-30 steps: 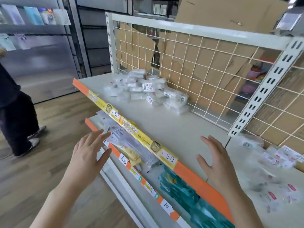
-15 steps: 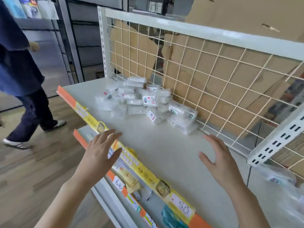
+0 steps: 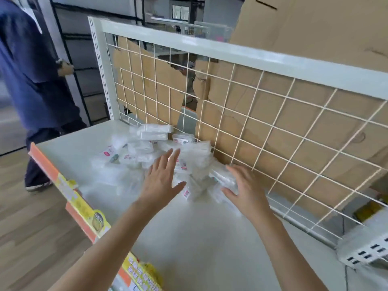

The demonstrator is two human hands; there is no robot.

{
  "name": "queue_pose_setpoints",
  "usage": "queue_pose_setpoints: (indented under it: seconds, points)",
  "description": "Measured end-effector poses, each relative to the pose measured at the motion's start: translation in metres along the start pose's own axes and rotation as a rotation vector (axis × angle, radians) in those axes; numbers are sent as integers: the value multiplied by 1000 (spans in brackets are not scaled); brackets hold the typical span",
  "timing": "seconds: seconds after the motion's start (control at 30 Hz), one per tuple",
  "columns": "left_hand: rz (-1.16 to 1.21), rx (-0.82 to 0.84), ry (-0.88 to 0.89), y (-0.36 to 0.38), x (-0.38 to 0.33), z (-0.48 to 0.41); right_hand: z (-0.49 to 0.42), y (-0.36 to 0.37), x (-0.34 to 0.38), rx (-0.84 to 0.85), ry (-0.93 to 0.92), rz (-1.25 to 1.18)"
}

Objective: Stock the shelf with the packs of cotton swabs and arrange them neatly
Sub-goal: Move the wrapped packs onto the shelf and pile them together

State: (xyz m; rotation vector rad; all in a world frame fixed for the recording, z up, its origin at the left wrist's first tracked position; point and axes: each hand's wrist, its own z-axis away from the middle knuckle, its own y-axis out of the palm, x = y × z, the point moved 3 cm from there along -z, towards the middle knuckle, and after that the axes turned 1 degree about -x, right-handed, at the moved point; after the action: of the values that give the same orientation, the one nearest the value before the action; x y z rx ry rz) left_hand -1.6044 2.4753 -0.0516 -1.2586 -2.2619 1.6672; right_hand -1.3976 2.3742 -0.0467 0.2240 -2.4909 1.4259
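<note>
Packs of cotton swabs [image 3: 147, 143] lay heaped at the back of the shelf [image 3: 189, 238], against the wire grid [image 3: 273, 122]. Left hand [image 3: 161, 181] and right hand [image 3: 243, 190] were at the heap's near side, fingers straight and spread, gripping nothing. Advised: close in from both flanks and square the packs into rows. The glossy wrappers looked liable to slide.

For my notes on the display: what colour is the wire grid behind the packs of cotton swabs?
The wire grid is white; head view shows it.
</note>
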Motion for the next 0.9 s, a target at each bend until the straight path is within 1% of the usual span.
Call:
queue_pose_setpoints:
  seconds: [0.1, 0.23, 0.33, 0.47, 0.6, 0.73, 0.9]
  points:
    - [-76, 48, 27, 16, 2, -20, -11, 13, 2, -26, -24, 142]
    - [-92, 5, 10, 22, 4, -35, -18, 15, 3, -59, 8, 206]
    - [-57, -30, 10, 18, 6, -37, -18, 12, 9, -60, 54, 157]
    - [18, -153, 62, -5, 5, -26, -2, -13, 16, -102, 112, 13]
    - [52, -158, 108, -33, 4, 5, 38, -51, 28, -177, 177, -17]
    - [36, -108, 140, -58, 5, 44, 95, -85, 35, -184, 288, 28]
    - [49, -62, 193, -70, -7, 98, 174, -110, 45, -220, 398, 69]
